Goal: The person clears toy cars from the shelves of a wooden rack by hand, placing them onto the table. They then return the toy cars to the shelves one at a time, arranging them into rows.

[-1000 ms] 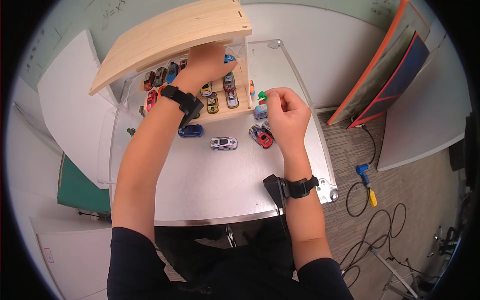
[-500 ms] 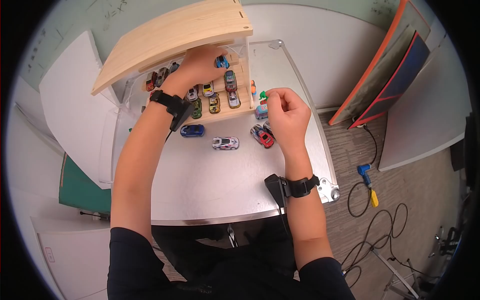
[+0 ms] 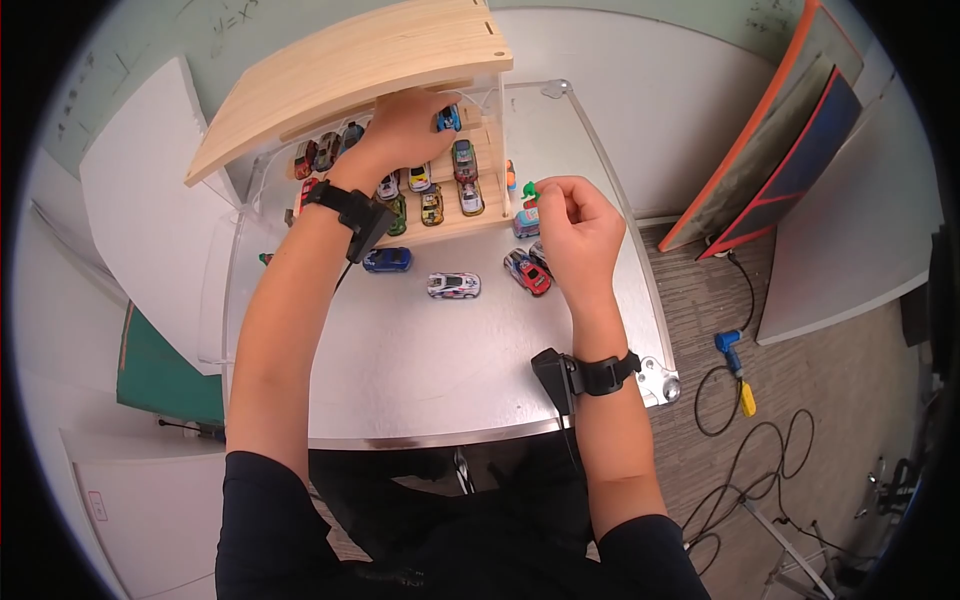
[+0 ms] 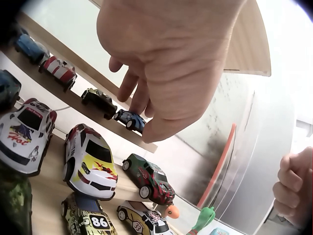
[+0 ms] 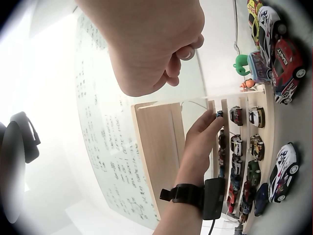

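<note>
In the head view my left hand (image 3: 412,128) reaches under the wooden roof of a display shelf (image 3: 480,225). Its thumb and fingers pinch a small blue toy car (image 4: 130,120) at the right end of the top step. A black-and-tan toy car (image 4: 99,103) sits just left of that one on the same step. My right hand (image 3: 580,232) is held up over the right side of the table with its fingers curled, and nothing shows in it. Beneath it are a red toy car (image 3: 527,272) and a light-blue toy vehicle (image 3: 526,222).
More toy cars, including a yellow-and-white one (image 4: 93,161), stand in rows on the lower steps. On the metal table (image 3: 420,380) in front lie a white toy car (image 3: 454,285) and a dark blue one (image 3: 388,260). A green toy figure (image 4: 204,218) stands beside the shelf.
My left hand has shifted slightly to the left at the top step, and more of the blue toy car now shows at its fingertips. The right hand has stayed in place.
</note>
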`<state>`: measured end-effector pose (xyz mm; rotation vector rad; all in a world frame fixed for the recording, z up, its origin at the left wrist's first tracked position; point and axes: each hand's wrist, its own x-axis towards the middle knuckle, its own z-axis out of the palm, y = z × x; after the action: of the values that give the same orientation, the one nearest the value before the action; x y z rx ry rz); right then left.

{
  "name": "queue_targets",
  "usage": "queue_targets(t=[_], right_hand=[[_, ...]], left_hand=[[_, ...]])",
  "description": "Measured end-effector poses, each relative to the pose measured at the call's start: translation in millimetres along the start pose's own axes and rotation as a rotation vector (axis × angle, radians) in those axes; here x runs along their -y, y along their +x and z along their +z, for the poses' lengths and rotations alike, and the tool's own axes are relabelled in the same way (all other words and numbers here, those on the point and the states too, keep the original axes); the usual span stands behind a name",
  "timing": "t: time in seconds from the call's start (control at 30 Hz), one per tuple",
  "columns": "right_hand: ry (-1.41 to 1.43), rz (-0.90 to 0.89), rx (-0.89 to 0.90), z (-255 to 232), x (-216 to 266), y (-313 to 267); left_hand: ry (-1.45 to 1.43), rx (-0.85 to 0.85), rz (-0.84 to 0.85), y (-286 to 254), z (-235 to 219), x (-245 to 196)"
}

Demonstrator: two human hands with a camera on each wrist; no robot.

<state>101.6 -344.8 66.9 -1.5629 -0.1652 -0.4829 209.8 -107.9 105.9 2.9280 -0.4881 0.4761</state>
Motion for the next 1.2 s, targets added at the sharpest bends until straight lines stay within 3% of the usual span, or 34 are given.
queue_targets(t=[0.43,0.6,0.73,0.8,0.83,0.93,0.97,1.03,1.2], right_hand=[[-0.016,-0.007,0.005,0,1,-1],[0.005,0.001,0.008,2,-1,-1],[-0.017,-0.009,0.034,2,-2,-3],[-0.026,-0.017,0.045,4,-4,-5],[-0.035,-0.026,0.053,6,-4,-5],[-0.091,-0.036,0.08,11,-9,-6],[-0.093,-0.043,0.086,14,-7,-7],[-0.248,-0.018,0.164,21,-1,-9],[-0.604,-0.042,0.356,57,9,-7]], left_hand=[[0.022,-0.018,0.009,-7,-2,0],[-0.006,-0.26,0.111,-22,-9,-7],[-0.169,-0.294,0.072,-50,-32,-24],[-0.338,-0.482,0.008,-71,-35,-25],[-0.339,-0.487,0.005,-83,-36,-26],[-0.578,-0.581,-0.289,-120,-29,-19],[-0.579,-0.59,-0.293,-133,-25,-14],[-0.922,-0.623,-0.497,-155,-19,-7],[-1.218,-0.713,-0.634,-189,0,6]])
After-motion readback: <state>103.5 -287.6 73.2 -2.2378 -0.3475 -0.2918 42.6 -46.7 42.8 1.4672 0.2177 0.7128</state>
